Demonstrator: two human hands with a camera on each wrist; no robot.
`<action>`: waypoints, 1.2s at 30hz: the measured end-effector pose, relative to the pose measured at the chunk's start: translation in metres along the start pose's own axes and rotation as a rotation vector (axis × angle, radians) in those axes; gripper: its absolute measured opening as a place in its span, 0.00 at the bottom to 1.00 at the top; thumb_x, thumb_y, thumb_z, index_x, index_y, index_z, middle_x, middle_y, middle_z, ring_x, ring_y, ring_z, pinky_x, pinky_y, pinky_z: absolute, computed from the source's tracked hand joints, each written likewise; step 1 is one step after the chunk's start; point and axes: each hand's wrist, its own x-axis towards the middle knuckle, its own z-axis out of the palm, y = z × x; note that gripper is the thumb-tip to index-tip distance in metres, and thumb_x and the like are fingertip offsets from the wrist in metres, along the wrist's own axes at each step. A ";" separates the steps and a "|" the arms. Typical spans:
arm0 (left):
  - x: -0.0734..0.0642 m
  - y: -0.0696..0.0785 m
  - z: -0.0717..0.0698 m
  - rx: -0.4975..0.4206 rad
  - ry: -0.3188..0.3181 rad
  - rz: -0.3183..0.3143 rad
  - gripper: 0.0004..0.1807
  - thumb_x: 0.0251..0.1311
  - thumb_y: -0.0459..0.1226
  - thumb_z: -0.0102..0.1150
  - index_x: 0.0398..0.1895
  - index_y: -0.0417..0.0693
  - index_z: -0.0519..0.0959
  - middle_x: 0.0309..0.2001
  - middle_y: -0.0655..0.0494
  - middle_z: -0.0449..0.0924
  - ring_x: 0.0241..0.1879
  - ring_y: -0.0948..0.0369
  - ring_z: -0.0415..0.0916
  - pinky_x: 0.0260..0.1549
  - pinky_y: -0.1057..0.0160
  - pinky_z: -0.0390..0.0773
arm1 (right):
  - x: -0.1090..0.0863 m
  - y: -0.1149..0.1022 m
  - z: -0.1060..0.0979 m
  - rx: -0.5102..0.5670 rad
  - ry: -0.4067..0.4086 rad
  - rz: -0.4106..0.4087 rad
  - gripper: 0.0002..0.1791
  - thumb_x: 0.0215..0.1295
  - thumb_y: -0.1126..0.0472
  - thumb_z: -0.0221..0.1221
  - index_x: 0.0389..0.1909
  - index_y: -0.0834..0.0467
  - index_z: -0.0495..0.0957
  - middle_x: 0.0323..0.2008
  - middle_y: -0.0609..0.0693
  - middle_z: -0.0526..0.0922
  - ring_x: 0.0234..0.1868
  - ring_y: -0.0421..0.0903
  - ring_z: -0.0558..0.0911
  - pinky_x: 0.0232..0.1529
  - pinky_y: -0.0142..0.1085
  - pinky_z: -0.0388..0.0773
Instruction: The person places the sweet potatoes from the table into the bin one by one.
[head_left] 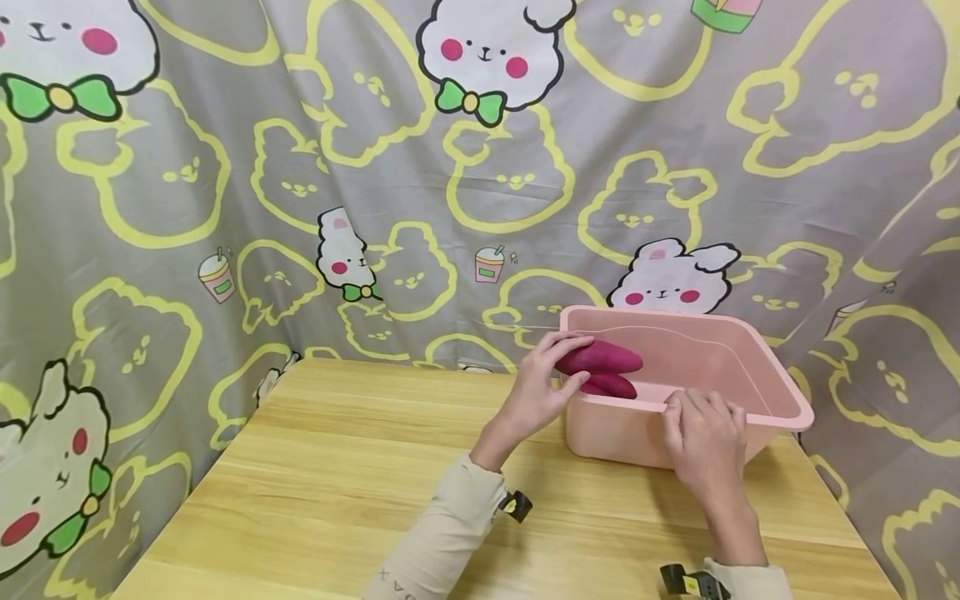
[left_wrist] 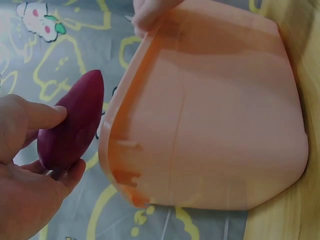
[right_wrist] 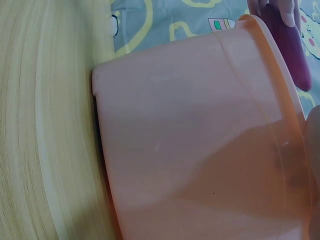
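Note:
In the head view, my left hand (head_left: 542,379) holds a smooth magenta sweet potato (head_left: 603,357) above the left end of the pink plastic bin (head_left: 622,433). A second magenta shape (head_left: 611,387) shows just below it, partly hidden by the front rim. The left wrist view has the thumb on one side of the sweet potato (left_wrist: 75,120) and fingers on the other, its pointed end free. My right hand (head_left: 705,437) grips the bin's front rim, fingers curled over the edge. Only a sliver of that hand (right_wrist: 314,135) enters the right wrist view.
The bin stands on a wood-grain table (head_left: 360,467) towards the back right. Behind and beside the table hangs a grey curtain (head_left: 405,192) with a cartoon rabbit print. Dark straps with small devices (head_left: 516,506) sit at both wrists.

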 end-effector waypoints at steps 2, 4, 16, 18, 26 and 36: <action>0.001 -0.001 0.003 0.001 -0.002 0.001 0.23 0.63 0.30 0.67 0.62 0.41 0.80 0.61 0.44 0.77 0.62 0.54 0.75 0.61 0.64 0.73 | 0.000 0.000 0.000 -0.002 -0.002 -0.001 0.15 0.73 0.60 0.43 0.25 0.57 0.69 0.27 0.55 0.77 0.34 0.60 0.72 0.46 0.58 0.62; 0.001 -0.001 0.006 0.003 -0.004 -0.001 0.23 0.64 0.30 0.67 0.62 0.42 0.80 0.61 0.45 0.77 0.62 0.54 0.75 0.61 0.64 0.72 | 0.000 0.000 0.000 -0.001 -0.002 -0.001 0.15 0.73 0.60 0.43 0.25 0.57 0.69 0.26 0.54 0.76 0.34 0.60 0.72 0.46 0.58 0.62; 0.004 -0.003 0.012 -0.017 -0.011 -0.009 0.23 0.64 0.30 0.68 0.62 0.42 0.80 0.61 0.46 0.76 0.62 0.55 0.74 0.62 0.65 0.71 | 0.000 0.000 0.000 -0.004 -0.004 0.003 0.15 0.73 0.60 0.43 0.26 0.57 0.70 0.26 0.54 0.75 0.33 0.59 0.71 0.46 0.58 0.62; 0.004 -0.003 0.014 -0.008 -0.004 -0.003 0.23 0.63 0.30 0.69 0.62 0.42 0.80 0.60 0.46 0.77 0.61 0.55 0.75 0.61 0.65 0.72 | 0.000 0.000 0.000 -0.004 -0.005 0.008 0.15 0.73 0.60 0.44 0.26 0.57 0.71 0.26 0.54 0.76 0.34 0.59 0.71 0.46 0.58 0.62; 0.003 -0.004 0.019 0.013 -0.003 -0.014 0.23 0.60 0.28 0.71 0.60 0.42 0.82 0.59 0.48 0.78 0.60 0.56 0.76 0.58 0.67 0.73 | -0.002 -0.001 0.000 -0.001 -0.006 0.019 0.15 0.73 0.60 0.45 0.27 0.59 0.73 0.26 0.54 0.77 0.34 0.59 0.72 0.47 0.58 0.63; 0.000 -0.006 0.022 0.024 -0.039 -0.056 0.23 0.60 0.30 0.72 0.59 0.43 0.82 0.59 0.51 0.80 0.59 0.59 0.77 0.52 0.71 0.75 | -0.001 0.000 0.001 -0.005 -0.004 0.008 0.16 0.74 0.59 0.42 0.26 0.58 0.70 0.26 0.55 0.76 0.34 0.60 0.71 0.47 0.58 0.62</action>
